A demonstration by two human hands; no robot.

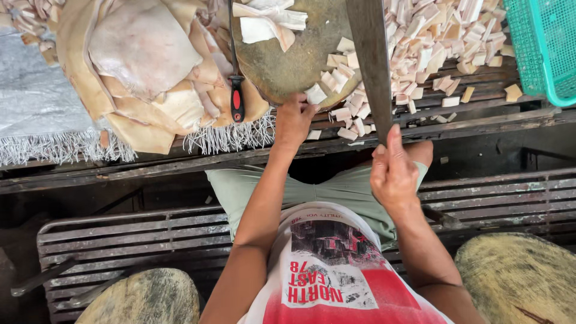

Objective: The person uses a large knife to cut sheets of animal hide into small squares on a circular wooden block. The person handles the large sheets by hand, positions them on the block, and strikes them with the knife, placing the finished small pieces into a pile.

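While the right hand (393, 174) is clenched around the handle of a long cleaver (371, 66), thumb laid up along it, the broad blade rises from the fist and reaches over the near edge of the round chopping block (288, 60). The left hand (294, 120) rests at the block's near rim with its fingers curled loosely; its fingertips touch a small pale square piece (315, 94) lying on the block, pressing on it rather than closing around it. That piece sits just left of the blade, well above the right fist. More cut pieces (342, 75) lie scattered along the block's right edge, and a large heap of the same pale squares (432, 42) spreads to the right of the blade over the slatted wooden bench (480, 120). A few uncut strips (267, 21) lie at the far side of the block. To the left, large tan sheets (144, 60) are piled up, and a knife with a red and black handle (237, 99) lies between them and the block. A green basket (543, 42) stands at the far right.
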